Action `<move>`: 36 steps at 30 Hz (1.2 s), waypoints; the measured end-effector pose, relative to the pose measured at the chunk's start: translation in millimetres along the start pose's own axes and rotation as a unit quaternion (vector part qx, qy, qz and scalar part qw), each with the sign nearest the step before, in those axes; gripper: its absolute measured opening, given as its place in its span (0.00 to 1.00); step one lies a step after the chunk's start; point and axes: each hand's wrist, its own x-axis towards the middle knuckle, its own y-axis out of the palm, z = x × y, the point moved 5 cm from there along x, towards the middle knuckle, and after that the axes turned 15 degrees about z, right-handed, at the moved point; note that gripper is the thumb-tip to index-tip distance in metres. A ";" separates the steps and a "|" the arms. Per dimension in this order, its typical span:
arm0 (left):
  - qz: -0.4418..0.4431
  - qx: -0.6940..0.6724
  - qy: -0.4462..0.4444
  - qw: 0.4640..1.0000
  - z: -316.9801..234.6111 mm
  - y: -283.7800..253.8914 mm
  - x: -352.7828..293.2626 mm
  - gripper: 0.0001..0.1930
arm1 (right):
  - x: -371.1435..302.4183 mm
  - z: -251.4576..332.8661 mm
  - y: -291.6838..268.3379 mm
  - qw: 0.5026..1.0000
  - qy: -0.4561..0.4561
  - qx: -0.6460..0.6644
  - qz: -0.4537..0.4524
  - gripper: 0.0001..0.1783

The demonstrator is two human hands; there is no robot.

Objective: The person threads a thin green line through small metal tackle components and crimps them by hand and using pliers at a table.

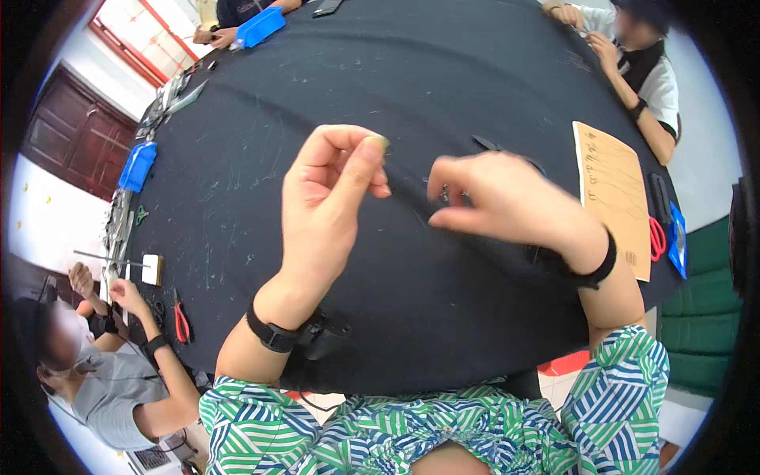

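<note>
Over the middle of the round table draped in black cloth (332, 87), the person in the green, blue and white patterned shirt holds both hands up close together, clear of the surface. The left hand (328, 202) is raised with thumb and forefinger pinched at the tips, as one would to keep hold of something very fine; whatever sits between them is too thin for me to make out. The right hand (499, 198) is curled, fingers tucked in around a small dark metal piece (445, 194) that shows at its fingertips, kept just beside the left pinch so the two can meet. Both wrists carry black bands.

To the right a tan cardboard sheet (613, 190) lies flat near the edge, with red-handled scissors (657, 237) just beside it, within easy reach. On the left, another person's hands work near red-handled pliers (181, 321). A blue plastic bin (138, 166) sits along the left rim, and a similar blue tray (260, 26) by someone's hands at the far side.
</note>
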 end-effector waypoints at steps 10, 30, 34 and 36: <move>0.032 0.246 -0.018 0.968 15.6 -8.0 9.3 0.03 | -17.2 -103.6 -17.2 0.937 0.310 -0.153 0.043 0.15; -0.036 0.193 0.031 0.980 11.3 -20.2 6.4 0.05 | -28.6 28.8 -45.3 0.968 -0.120 -0.060 -0.211 0.14; -0.036 0.200 0.051 0.978 10.0 -19.6 7.0 0.04 | -28.5 33.2 -42.3 0.970 -0.109 -0.068 -0.206 0.14; -0.037 0.200 0.056 0.978 10.0 -19.8 6.8 0.04 | -27.3 33.4 -41.6 0.975 -0.078 -0.076 -0.192 0.14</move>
